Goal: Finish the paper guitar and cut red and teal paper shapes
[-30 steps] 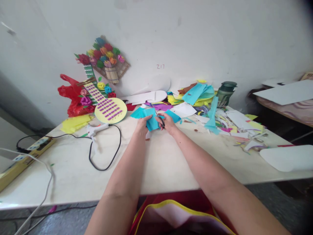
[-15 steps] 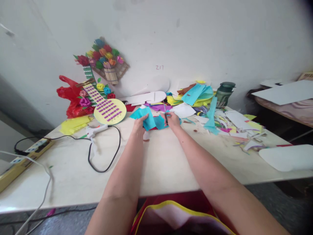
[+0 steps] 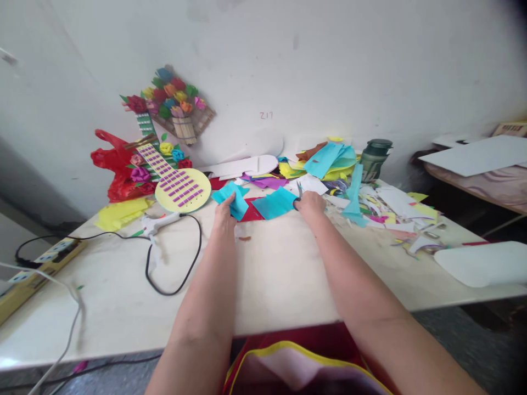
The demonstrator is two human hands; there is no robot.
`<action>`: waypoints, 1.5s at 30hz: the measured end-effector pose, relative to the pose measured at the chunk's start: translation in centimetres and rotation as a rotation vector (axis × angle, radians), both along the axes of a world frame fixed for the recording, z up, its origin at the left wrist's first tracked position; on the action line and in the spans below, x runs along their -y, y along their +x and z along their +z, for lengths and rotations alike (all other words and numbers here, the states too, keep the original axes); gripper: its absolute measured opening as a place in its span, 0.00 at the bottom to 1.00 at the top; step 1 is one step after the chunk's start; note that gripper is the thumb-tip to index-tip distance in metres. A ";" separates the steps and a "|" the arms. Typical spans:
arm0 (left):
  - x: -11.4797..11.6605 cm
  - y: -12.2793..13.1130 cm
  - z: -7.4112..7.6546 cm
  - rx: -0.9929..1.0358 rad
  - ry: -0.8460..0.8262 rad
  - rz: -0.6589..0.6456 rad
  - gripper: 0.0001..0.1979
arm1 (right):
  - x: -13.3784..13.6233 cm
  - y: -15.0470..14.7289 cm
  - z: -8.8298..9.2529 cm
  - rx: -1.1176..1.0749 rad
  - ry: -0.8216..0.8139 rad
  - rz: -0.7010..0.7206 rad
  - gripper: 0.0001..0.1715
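Observation:
My left hand (image 3: 225,211) pinches a piece of blue crepe paper (image 3: 239,207), its thumb lying on top. Another blue paper piece (image 3: 275,203) lies apart from it on the table, partly over a red sheet (image 3: 252,213). At that second piece's right end, my right hand (image 3: 310,204) is closed around a pair of scissors (image 3: 300,190), whose blades point away from me toward the wall. A small brown scrap (image 3: 245,238) rests just in front of the red sheet.
A white glue gun (image 3: 158,224) with a looping black cord lies to the left, beside a yellow paper guitar (image 3: 183,190). Paper sheets (image 3: 325,159) and a green bottle (image 3: 375,159) stand at the back. Scraps (image 3: 395,208) cover the right side; a power strip (image 3: 45,266) sits far left.
The blue paper is now in two separated pieces. My right hand has moved right with the scissors, and my left hand has shifted slightly left with its piece, showing more red sheet between them.

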State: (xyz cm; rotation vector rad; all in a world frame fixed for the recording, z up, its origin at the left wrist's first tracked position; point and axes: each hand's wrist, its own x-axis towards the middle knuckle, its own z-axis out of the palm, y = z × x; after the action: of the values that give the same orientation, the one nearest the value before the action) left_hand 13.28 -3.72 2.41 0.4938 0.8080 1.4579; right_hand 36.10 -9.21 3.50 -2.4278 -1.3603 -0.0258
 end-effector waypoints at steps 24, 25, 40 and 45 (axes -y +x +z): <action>1.1 2.6 -1.0 -0.232 0.164 -0.268 0.23 | -0.5 -6.9 -1.3 -0.974 0.340 0.557 0.19; 1.0 2.5 -1.0 -0.251 0.158 -0.271 0.23 | -0.6 -6.9 -1.5 -0.950 0.366 0.520 0.17; 0.0 -0.1 -0.7 -0.301 0.088 -0.240 0.19 | -1.6 -5.6 -2.7 -0.953 0.476 0.336 0.14; -0.3 -0.6 -0.7 -0.295 0.125 -0.275 0.14 | -1.7 -5.5 -2.9 -0.965 0.494 0.352 0.13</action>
State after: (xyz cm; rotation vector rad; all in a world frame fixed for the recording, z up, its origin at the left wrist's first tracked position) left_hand 12.70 -3.41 1.73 0.8947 0.8448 1.1987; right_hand 30.58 -7.46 0.57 -1.4192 -1.0890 0.7076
